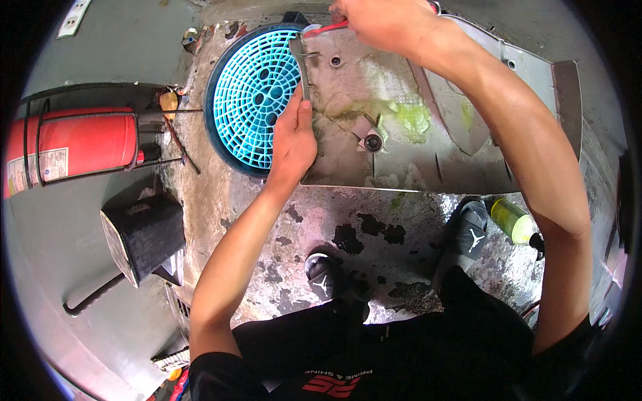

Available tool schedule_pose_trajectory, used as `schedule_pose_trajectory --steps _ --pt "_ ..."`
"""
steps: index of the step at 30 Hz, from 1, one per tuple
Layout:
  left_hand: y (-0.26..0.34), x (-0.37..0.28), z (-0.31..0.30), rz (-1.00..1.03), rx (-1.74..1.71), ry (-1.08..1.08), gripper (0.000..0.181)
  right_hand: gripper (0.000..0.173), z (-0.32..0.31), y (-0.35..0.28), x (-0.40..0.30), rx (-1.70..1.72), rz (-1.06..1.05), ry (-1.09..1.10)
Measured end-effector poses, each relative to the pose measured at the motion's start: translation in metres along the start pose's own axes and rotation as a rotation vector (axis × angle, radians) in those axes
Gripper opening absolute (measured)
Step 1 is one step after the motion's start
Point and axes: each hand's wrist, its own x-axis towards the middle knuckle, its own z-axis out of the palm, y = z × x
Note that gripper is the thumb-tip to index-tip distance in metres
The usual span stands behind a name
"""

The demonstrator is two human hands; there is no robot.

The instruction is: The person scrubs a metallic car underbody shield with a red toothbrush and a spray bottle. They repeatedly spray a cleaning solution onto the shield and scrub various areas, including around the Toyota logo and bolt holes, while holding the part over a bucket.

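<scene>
A large grey moulded plastic panel [346,95], dirty and marked with yellow-green patches, lies across the view before me. My left hand [298,138] grips its left edge, with the thumb on the upper face. At the top, my right hand [353,17] is closed on the red handle of a brush [326,29], whose pale head is at the panel's upper left corner; the bristles are barely visible. Just left of the panel is a round dark bucket [213,135] with a turquoise plastic grid [241,100] in it. The panel's edge overlaps the bucket's right side.
On the left are a red fire extinguisher [85,143] in a metal rack and a black box-shaped object [145,235]. A bottle with yellow-green liquid [511,220] lies by my sandalled foot [471,230] on the stained floor [301,215]. A wall outlet [71,17] is at the upper left.
</scene>
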Motion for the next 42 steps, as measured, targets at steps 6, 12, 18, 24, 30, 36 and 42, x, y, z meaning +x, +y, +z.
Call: schedule_pose_trajectory --steps 6,12,18,24,30,36,42 --pt "0.002 0.0 0.0 0.034 0.026 0.012 0.041 0.024 -0.032 -0.009 0.023 -0.065 -0.063 -0.162" --pt "0.001 0.0 0.003 0.036 0.034 0.022 0.04 0.027 -0.046 -0.031 0.033 -0.127 0.063 -0.33" --pt "0.011 -0.001 0.001 -0.035 0.008 0.027 0.042 0.029 -0.079 -0.02 0.034 -0.168 -0.053 -0.551" --pt "0.001 0.001 0.006 -0.008 -0.061 0.02 0.043 0.047 -0.048 -0.012 0.024 -0.051 -0.054 -0.293" --pt "0.0 0.003 0.005 0.083 -0.026 0.048 0.04 0.042 -0.019 -0.01 0.028 -0.056 0.036 -0.101" --pt "0.0 0.0 0.005 -0.025 0.005 0.04 0.041 0.026 -0.005 0.012 0.009 0.484 0.081 -0.4" --pt "0.001 -0.001 0.005 0.016 0.018 0.045 0.04 0.024 0.034 0.006 -0.009 0.712 0.261 -0.385"
